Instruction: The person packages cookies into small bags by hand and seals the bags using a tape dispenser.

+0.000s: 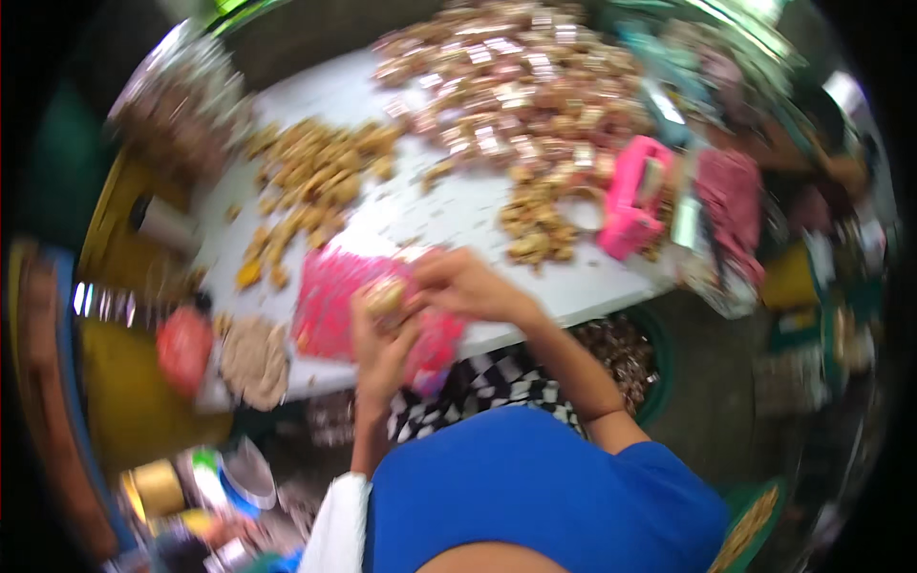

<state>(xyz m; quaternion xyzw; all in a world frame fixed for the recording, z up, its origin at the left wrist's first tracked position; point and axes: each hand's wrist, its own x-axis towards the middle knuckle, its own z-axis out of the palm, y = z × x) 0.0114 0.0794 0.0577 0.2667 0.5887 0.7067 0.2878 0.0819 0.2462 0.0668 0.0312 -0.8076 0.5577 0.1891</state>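
Note:
A small clear packet of yellow-brown snack pieces (387,295) is in my left hand (382,351), which holds it upright between thumb and fingers. My right hand (469,286) comes in from the right, its bent fingers pinched together at the packet's edge; motion blur hides the exact grip. Beneath both hands a pink patterned plastic sheet or bag (326,308) lies at the near edge of the white table (444,208). Beyond it, to the left, is a loose pile of snack pieces (315,172). A smaller pile (534,222) lies to the right.
Many shiny filled packets (516,86) are heaped at the back. A pink plastic tape dispenser (634,200) stands beside a pale ring (582,208). A beige folded cloth (254,362) and red bag (185,351) sit at left. Below the table edge is a green tub of packets (620,358).

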